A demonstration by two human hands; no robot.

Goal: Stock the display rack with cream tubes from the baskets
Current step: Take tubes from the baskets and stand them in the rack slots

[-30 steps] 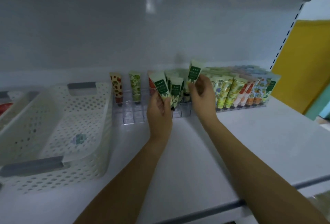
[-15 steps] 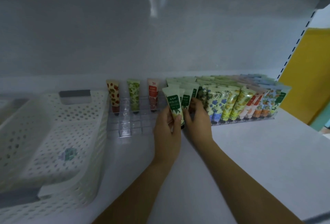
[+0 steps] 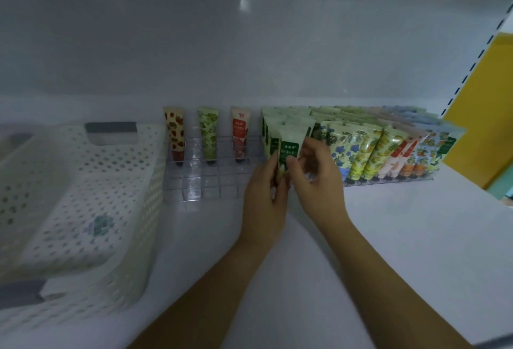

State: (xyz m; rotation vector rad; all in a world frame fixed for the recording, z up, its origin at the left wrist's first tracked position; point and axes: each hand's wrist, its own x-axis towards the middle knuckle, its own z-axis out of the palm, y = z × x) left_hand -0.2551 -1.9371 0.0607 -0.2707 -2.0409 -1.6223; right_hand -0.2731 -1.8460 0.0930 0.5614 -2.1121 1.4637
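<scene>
Left hand (image 3: 265, 198) and right hand (image 3: 316, 179) both pinch pale-green, dark-labelled cream tube (image 3: 290, 147), crimp end up, apparently steadying it into clear gridded plastic rack (image 3: 200, 182).

One head view only, wide-angle, worn on the person. It faces forward and down into a shelf (image 3: 388, 237), near. Forearms (image 3: 374, 279) enter from the bottom edge. Fingers (image 3: 292, 164) sit just right of frame centre, rack (image 3: 200, 182) beside them on both sides, basket (image 3: 133, 237) well left and blurred.
</scene>
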